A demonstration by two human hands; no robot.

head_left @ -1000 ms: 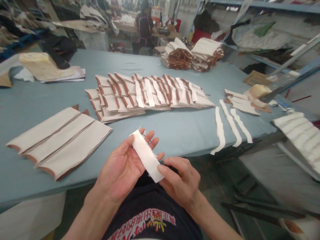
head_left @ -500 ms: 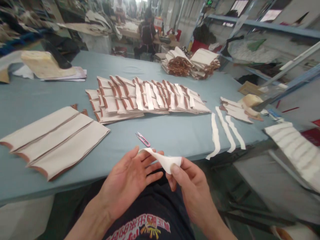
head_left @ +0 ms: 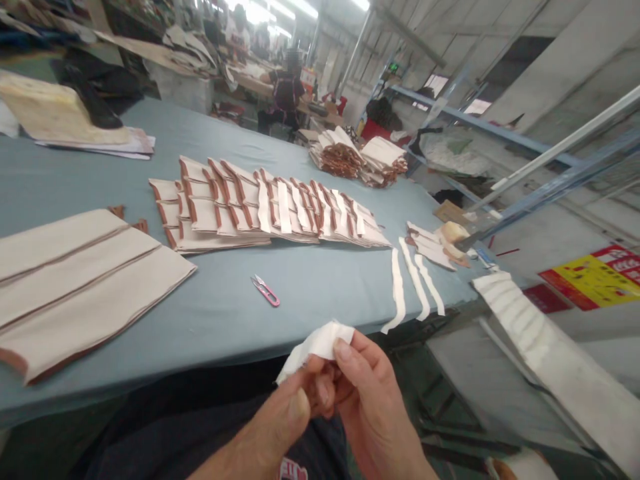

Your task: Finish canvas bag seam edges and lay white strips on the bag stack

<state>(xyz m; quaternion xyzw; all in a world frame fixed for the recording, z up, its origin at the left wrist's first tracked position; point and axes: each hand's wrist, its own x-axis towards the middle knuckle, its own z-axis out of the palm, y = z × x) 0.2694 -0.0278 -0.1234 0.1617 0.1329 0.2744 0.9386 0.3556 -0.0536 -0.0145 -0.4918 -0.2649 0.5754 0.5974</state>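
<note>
A short white fabric strip [head_left: 320, 341] is held up in front of my body, just off the table's near edge. My right hand [head_left: 373, 387] pinches its right end between thumb and forefinger. Close beside it, my left hand [head_left: 295, 408] is closed, with its fingers curled against the strip's lower side; part of its grip is hidden behind the thumb. Pink thread snips [head_left: 265, 291] lie on the blue-covered table [head_left: 220, 313] beyond my hands. To the right, several white strips [head_left: 399, 290] lie near the table edge.
Overlapping beige panels with brown edges [head_left: 240, 200] spread across the table's middle, some with white strips on top. A large beige panel [head_left: 85, 267] lies at left. Folded stacks [head_left: 340, 150] sit at the far end. A person [head_left: 287, 93] sits in the background.
My left hand has gone from open with spread fingers to curled against the strip, close to my right hand. The view has swung right and up.
</note>
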